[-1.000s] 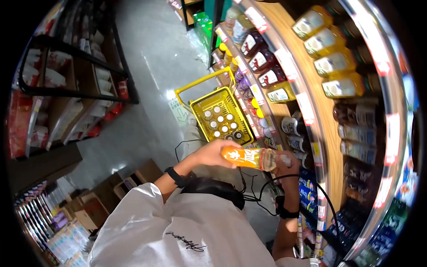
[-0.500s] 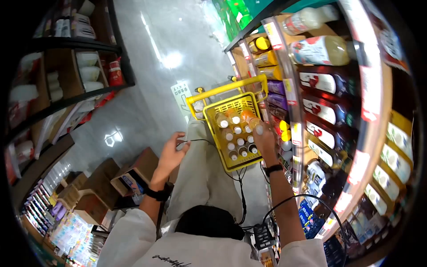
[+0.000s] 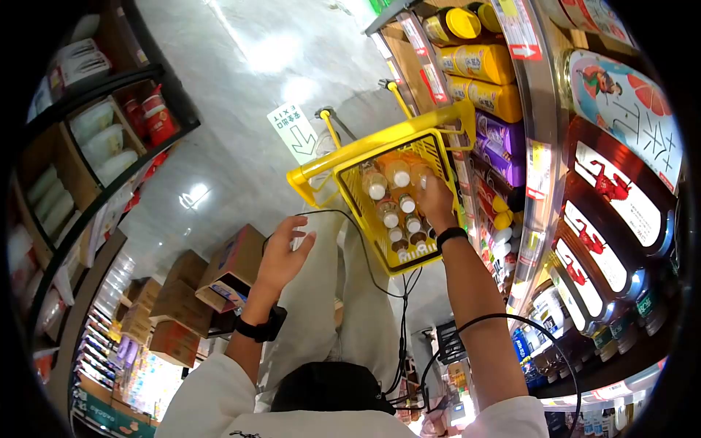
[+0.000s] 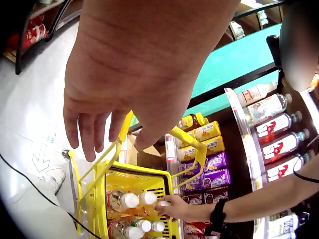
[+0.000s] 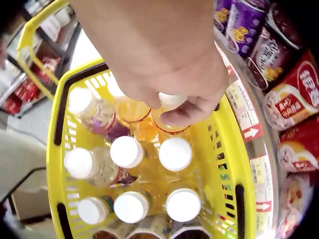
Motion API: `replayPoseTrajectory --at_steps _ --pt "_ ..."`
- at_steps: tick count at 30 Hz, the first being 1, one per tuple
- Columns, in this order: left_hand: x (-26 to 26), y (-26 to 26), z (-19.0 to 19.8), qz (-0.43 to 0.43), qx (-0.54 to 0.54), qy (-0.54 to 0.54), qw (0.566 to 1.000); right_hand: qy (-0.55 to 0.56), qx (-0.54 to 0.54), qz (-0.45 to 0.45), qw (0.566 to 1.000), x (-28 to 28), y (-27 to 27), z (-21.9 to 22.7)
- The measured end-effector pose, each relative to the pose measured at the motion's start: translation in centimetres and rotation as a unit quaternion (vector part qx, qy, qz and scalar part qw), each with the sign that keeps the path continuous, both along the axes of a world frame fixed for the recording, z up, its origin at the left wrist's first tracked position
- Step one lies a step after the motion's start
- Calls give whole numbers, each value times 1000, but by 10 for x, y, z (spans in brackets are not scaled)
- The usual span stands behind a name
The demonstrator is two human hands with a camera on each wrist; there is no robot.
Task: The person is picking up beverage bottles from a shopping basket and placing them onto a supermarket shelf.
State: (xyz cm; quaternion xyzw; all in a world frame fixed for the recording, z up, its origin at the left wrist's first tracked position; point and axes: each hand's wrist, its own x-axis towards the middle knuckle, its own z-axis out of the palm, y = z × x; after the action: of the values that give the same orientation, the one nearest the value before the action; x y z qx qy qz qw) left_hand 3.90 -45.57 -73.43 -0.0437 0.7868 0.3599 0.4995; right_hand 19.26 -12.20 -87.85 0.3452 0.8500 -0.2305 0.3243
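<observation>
My right hand [image 3: 436,198] reaches into a yellow shopping basket [image 5: 55,164] and grips an orange drink bottle [image 5: 168,130] near its white cap. That bottle stands among several other white-capped bottles [image 5: 126,152], some orange, others clear or dark. Its lower part is hidden behind them. In the right wrist view the fingers curl around the neck, partly covering the cap. My left hand [image 3: 286,255] hangs in the air left of the basket, fingers loosely spread, holding nothing.
The basket has a yellow handle [image 3: 380,146] and small wheels on the floor. Shelves of dark red bottles [image 3: 617,193], yellow bottles and purple cans [image 3: 500,135] stand close on the right. Cardboard boxes [image 3: 237,259] and another shelf are on the left. A black cable crosses my right arm.
My two hands held the orange bottle in front of me; the left let go. The right lowered the bottle into the basket, and the view moved closer to the basket and shelf.
</observation>
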Motion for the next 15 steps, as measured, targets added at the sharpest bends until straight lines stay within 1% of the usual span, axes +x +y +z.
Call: replayPoseTrajectory --at_steps 1,2,5,9,11,12,13,14,15 --pt "-2 6 2 -14 5 -2 1000 6 -14 12 1000 -4 -5 4" --pt "-5 12 4 -27 12 -2 1000 -19 3 5 1000 -10 -12 10" --pt "-13 21 8 -60 10 23 998 -37 37 10 999 -8 -19 3" --pt "-26 29 14 -62 7 1 998 -45 16 4 999 -3 -8 7" --pt "-23 25 9 -86 -2 14 996 -25 -15 -12 1000 3 -3 7" --pt "-20 23 9 -88 0 16 996 -23 -12 -14 1000 2 -2 13" --pt "-18 22 9 -98 -8 20 995 -33 -15 -35 999 -1 -3 21" --pt "-14 21 11 -108 -17 24 994 -44 -20 -56 997 -4 -9 31" --pt "-9 20 13 -111 -15 27 993 -40 -17 -59 997 -3 -17 36"
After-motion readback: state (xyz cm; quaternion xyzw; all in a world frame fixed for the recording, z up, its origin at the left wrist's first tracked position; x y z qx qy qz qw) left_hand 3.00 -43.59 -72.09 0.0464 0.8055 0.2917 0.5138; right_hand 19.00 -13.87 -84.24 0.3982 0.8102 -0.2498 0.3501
